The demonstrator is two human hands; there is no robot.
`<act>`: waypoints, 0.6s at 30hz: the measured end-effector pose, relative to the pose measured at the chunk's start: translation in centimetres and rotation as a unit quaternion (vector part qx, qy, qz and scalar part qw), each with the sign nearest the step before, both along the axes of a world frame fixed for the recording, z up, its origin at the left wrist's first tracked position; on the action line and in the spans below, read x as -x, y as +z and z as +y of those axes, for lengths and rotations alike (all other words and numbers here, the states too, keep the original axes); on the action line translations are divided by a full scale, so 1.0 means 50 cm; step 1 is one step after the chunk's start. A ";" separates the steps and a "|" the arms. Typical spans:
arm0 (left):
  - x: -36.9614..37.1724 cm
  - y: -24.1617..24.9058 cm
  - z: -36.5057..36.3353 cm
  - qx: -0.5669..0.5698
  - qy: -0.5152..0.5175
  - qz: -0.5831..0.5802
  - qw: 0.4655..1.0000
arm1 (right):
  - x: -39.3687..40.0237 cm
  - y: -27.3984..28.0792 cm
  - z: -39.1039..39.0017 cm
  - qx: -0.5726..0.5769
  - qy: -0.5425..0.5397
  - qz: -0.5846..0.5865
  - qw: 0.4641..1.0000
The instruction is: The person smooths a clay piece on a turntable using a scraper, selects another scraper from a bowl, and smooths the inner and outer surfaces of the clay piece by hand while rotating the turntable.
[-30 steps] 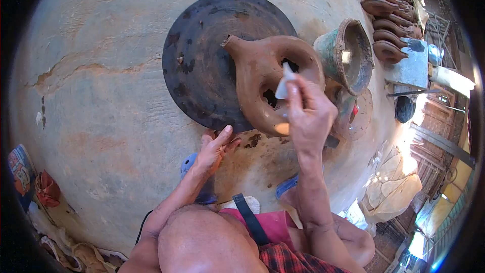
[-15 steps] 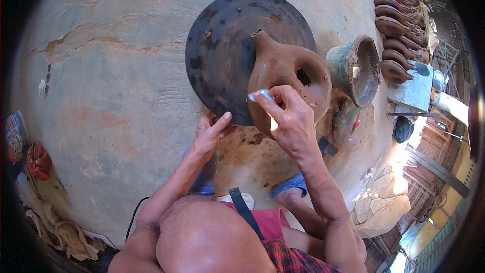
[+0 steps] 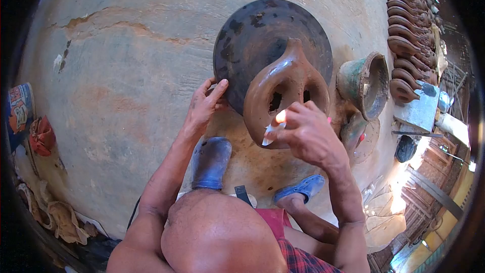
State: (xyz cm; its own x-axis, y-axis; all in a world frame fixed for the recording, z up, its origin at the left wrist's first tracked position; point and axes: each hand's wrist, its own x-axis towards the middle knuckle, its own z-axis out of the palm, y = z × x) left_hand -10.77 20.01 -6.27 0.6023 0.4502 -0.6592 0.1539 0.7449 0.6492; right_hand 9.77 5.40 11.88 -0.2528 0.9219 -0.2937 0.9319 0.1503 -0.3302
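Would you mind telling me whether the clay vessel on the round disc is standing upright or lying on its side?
Lying on its side: the clay vessel rests lengthwise on the disc, its narrow neck pointing away.

Floor (image 3: 126,86): bare cement, cracked, rust-orange stains, under me.
Wheel (image 3: 252,35): dark round disc, flat on floor ahead of me.
Pot (image 3: 283,88): wet brown clay, stands on wheel's near right part, overhanging its edge.
Bucket (image 3: 366,83): green, clay-smeared, on floor just right of wheel.
Lamps (image 3: 406,35): row of brown clay pieces, far right.
Shoes (image 3: 209,162): my blue pair on floor, near side of wheel.
Rags (image 3: 40,136): red cloth and printed bag at left edge.
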 end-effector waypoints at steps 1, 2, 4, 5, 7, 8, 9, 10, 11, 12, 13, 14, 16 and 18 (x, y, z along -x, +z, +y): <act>0.001 0.000 -0.001 0.002 0.010 0.000 1.000 | -0.004 -0.005 0.007 -0.043 -0.057 0.018 0.997; 0.001 0.004 -0.007 0.002 0.011 0.001 1.000 | -0.008 -0.010 0.013 -0.086 -0.115 0.035 0.989; -0.001 0.024 -0.026 0.026 0.061 -0.016 0.998 | 0.011 -0.047 0.033 -0.162 -0.184 0.003 0.969; -0.005 0.031 -0.034 0.025 0.060 -0.017 0.998 | 0.023 -0.064 0.045 -0.237 -0.250 -0.029 0.938; -0.007 0.041 -0.046 0.017 0.083 0.002 0.996 | 0.040 -0.077 0.057 -0.255 -0.239 -0.061 0.935; -0.004 0.032 -0.047 0.016 0.085 0.002 0.996 | 0.050 -0.082 0.057 -0.231 -0.239 -0.063 0.941; -0.002 0.018 -0.048 0.006 0.080 -0.011 0.997 | 0.062 -0.086 0.058 -0.205 -0.239 -0.064 0.947; 0.000 0.007 -0.047 -0.003 0.074 -0.024 0.997 | 0.074 -0.089 0.059 -0.187 -0.237 -0.044 0.952; 0.002 -0.005 -0.046 -0.003 0.076 -0.025 0.997 | 0.082 -0.087 0.058 -0.187 -0.235 -0.044 0.953; 0.002 -0.009 -0.042 -0.013 0.070 -0.030 0.997 | 0.089 -0.082 0.054 -0.177 -0.215 -0.037 0.960; 0.001 -0.013 -0.038 -0.023 0.063 -0.034 0.997 | 0.093 -0.078 0.050 -0.166 -0.195 -0.029 0.966; 0.000 -0.018 -0.033 -0.023 0.064 -0.035 0.997 | 0.093 -0.078 0.046 -0.159 -0.168 -0.028 0.972; -0.006 -0.020 -0.018 -0.047 0.054 -0.019 0.997 | 0.088 -0.060 0.038 -0.134 -0.124 -0.030 0.983; -0.011 -0.009 0.002 -0.055 0.046 0.000 0.997 | 0.083 -0.045 0.036 -0.096 -0.071 -0.032 0.992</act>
